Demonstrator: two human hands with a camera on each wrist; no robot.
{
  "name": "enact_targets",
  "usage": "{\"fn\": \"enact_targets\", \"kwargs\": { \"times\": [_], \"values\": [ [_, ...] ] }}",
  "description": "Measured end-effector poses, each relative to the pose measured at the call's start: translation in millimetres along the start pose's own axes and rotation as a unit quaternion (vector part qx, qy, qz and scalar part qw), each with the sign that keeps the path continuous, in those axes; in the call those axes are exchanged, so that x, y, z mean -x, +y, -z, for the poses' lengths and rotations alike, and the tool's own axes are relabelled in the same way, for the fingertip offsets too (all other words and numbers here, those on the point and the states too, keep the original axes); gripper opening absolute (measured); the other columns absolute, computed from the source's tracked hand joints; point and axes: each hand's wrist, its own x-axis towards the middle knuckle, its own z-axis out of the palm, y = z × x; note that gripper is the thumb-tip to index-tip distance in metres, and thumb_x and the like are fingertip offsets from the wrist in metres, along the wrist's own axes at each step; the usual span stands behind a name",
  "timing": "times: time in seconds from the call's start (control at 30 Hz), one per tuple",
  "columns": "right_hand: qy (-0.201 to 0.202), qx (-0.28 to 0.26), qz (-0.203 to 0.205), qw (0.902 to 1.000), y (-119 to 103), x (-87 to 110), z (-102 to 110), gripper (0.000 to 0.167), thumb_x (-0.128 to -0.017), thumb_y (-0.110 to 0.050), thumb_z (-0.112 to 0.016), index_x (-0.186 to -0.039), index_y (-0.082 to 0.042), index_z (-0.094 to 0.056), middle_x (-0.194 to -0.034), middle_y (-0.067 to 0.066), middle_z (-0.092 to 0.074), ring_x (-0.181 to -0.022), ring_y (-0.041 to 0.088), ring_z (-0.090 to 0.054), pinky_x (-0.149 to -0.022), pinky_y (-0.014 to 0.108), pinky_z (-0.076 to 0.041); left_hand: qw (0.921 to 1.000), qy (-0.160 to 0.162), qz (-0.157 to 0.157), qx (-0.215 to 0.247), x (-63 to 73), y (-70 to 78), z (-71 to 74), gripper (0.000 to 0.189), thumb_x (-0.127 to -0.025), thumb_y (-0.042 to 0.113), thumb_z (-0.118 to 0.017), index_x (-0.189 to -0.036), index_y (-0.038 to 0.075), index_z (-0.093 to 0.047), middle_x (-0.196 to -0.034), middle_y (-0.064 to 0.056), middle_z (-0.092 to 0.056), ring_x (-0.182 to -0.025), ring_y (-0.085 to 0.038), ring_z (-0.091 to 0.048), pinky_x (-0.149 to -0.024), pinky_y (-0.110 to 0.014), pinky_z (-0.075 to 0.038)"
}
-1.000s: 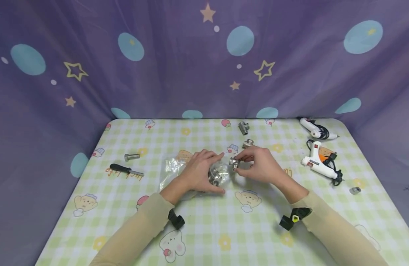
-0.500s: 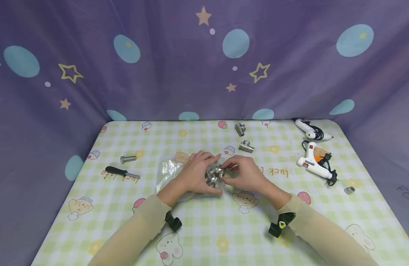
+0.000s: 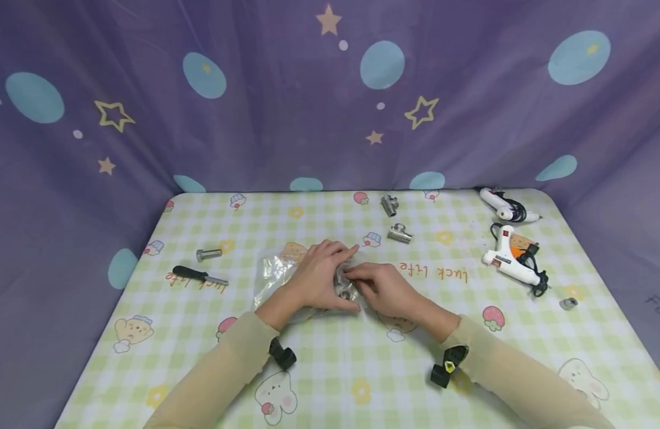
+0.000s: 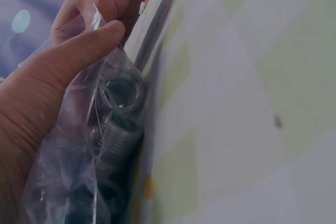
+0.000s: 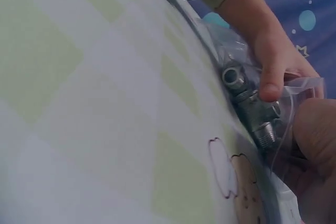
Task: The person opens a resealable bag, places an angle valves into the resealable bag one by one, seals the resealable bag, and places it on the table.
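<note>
A clear plastic bag (image 3: 271, 274) lies mid-table with several metal pipe fittings (image 4: 118, 135) inside, one with visible thread. My left hand (image 3: 321, 277) holds the bag at its mouth, thumb on the near side and fingers spread along the far side. The right hand (image 3: 390, 291) has its fingertips in the bag's mouth, among the fittings. Plastic and the fingers themselves hide those fingertips, so whether a fitting is between them does not show. Beyond the hands, two tee fittings (image 3: 400, 233) lie on the tablecloth.
To the left are a metal bolt (image 3: 209, 254) and a black-handled tool with a narrow metal blade (image 3: 201, 275). At the right lie two white glue guns (image 3: 514, 265) with black cords, plus a small metal cylinder (image 3: 568, 303). A purple curtain (image 3: 255, 119) hangs behind the table.
The right hand, pinching a tee fitting, has come leftward to the bag's mouth, and its fingertips are now inside. The left hand has stayed on the bag.
</note>
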Motion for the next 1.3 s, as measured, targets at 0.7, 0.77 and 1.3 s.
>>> {"fn": "enact_targets", "kwargs": {
  "times": [0.7,0.77,1.3],
  "values": [
    [0.049,-0.023,-0.054,0.9971,15.8,-6.5,57.5,0.017,-0.094,-0.002,-0.074,-0.109,-0.006,-0.082,-0.104,0.006,-0.08,-0.095,0.021,-0.078,-0.085,0.033,-0.066,1.0,0.002,0.006,0.007,-0.5,2.7,1.9,0.126,-0.061,0.077,-0.09,-0.161,0.013,-0.048,-0.135,-0.001,-0.063,-0.123,-0.023,-0.056,-0.102,-0.047,-0.049],
    [0.068,-0.018,-0.062,0.9956,20.5,-8.6,63.4,0.016,-0.094,-0.003,-0.075,-0.109,-0.005,-0.081,-0.105,0.008,-0.08,-0.094,0.022,-0.079,-0.084,0.035,-0.066,0.9999,-0.002,0.007,0.007,-0.3,3.4,1.7,0.126,-0.061,0.077,-0.09,-0.161,0.013,-0.047,-0.135,-0.001,-0.063,-0.124,-0.023,-0.056,-0.104,-0.048,-0.049],
    [0.064,0.126,-0.136,0.9805,55.8,-22.2,84.8,0.036,-0.092,-0.014,-0.08,-0.125,-0.001,-0.075,-0.124,0.022,-0.074,-0.109,0.039,-0.073,-0.096,0.055,-0.059,0.9998,-0.012,0.012,0.006,1.6,6.3,2.6,0.127,-0.06,0.075,-0.091,-0.162,0.015,-0.046,-0.136,-0.001,-0.063,-0.126,-0.023,-0.055,-0.106,-0.047,-0.048]
  ]
}}
